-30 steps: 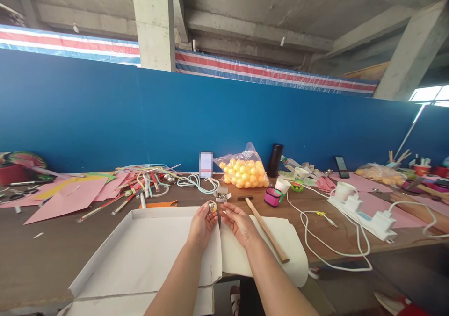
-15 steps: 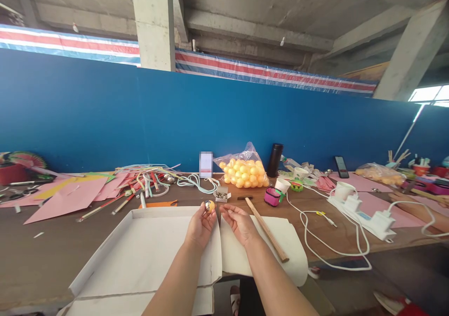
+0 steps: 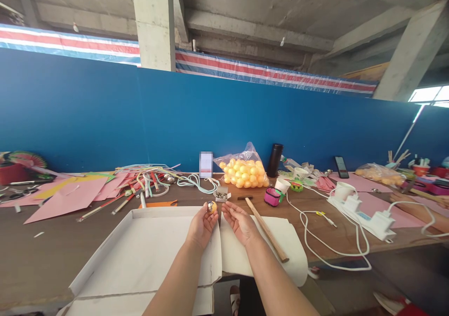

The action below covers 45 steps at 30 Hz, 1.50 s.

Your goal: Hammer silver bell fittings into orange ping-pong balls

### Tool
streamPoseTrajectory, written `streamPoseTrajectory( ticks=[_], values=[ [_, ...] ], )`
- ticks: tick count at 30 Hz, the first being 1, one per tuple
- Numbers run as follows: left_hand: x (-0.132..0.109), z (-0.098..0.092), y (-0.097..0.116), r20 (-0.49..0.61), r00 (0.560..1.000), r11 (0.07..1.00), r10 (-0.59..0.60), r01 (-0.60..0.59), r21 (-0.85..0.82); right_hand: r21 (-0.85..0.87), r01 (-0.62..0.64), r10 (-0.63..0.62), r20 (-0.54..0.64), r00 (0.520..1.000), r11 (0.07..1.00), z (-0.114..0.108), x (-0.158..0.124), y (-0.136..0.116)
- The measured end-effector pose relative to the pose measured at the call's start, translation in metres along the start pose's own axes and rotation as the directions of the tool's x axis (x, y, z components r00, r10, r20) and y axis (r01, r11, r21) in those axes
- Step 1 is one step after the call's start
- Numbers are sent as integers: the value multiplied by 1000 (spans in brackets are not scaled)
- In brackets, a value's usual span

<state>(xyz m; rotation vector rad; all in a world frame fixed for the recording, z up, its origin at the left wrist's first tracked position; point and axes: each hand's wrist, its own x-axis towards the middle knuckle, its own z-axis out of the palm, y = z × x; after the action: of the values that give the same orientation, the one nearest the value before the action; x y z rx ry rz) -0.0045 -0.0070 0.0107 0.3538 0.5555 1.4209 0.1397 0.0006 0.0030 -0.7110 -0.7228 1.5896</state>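
My left hand (image 3: 200,229) grips an orange ping-pong ball (image 3: 212,207) between its fingertips, and shiny silver metal covers part of the ball's surface. Just right of it, my right hand (image 3: 240,223) has thumb and fingers closed in a pinch; whatever is between them is too small to make out. The two hands are close together but apart, above the edge of a white cardboard box (image 3: 150,250) and a cream sheet (image 3: 261,255). Beyond the hands sits a small open box (image 3: 221,196) of shiny metal bits.
A clear bag of orange balls (image 3: 245,172) stands behind the small box. On the right are a wooden stick (image 3: 268,232), a pink-and-black container (image 3: 271,197), white cables and a power strip (image 3: 365,218). Another person's hand (image 3: 410,206) rests at far right. Pink sheets (image 3: 75,194) lie left.
The ball has turned slightly in my left hand, showing its silver part differently. My right fingers have shifted a little upward and right.
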Motion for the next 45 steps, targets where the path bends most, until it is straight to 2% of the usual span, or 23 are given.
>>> streamPoseTrajectory(
  ticks=[18,31,45],
  values=[
    [-2,4,-1,-10,1000,999,-8,8,37,53,-27,24,45,999,998,0,-2,-2],
    [-3,5,-2,-15,1000,998,2,-1,64,80,35,-40,63,997,996,1,-2,-3],
    [0,2,-4,-15,1000,995,10,-9,95,36,42,-42,0,999,998,-1,-1,-2]
  ],
)
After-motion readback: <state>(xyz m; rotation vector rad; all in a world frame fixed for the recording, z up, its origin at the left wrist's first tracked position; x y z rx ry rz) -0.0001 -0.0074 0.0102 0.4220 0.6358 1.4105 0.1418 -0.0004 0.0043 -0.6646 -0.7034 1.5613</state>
